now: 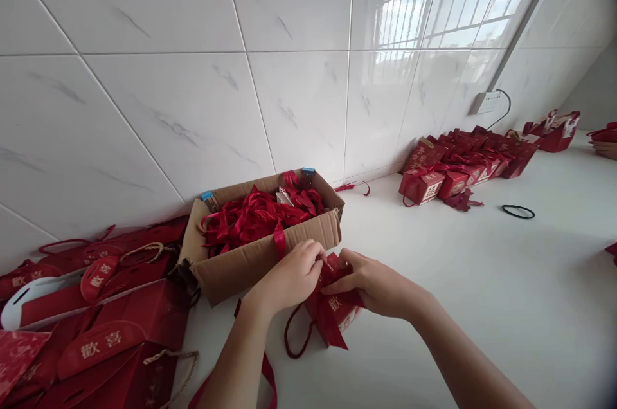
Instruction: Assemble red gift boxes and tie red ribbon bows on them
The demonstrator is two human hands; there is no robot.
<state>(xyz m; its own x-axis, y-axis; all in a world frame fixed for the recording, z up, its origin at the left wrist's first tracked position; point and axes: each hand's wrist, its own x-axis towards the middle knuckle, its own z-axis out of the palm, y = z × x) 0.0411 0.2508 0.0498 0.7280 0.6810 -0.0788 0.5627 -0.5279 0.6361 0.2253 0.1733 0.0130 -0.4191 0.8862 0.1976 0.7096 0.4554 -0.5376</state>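
A small red gift box [344, 314] with gold lettering sits on the white table between my hands. A wide red satin ribbon [332, 325] lies across its top, with one cut end hanging over the near side. My left hand [294, 271] is closed at the box's upper left, its fingertips pinched on the ribbon. From the right, my right hand [376, 280] grips the ribbon at the top of the box, thumb and fingers bent around it. My fingers partly cover the ribbon there. A dark red cord handle [299, 338] loops out from the box's left side.
Behind my hands is a cardboard box [265, 261] of tangled red ribbons, with blue clips on its rim. Larger red gift boxes [110, 345] crowd the left. Ribboned small boxes [463, 168] stand in rows at the back right, near a black elastic loop [518, 211] and a power strip [484, 102].
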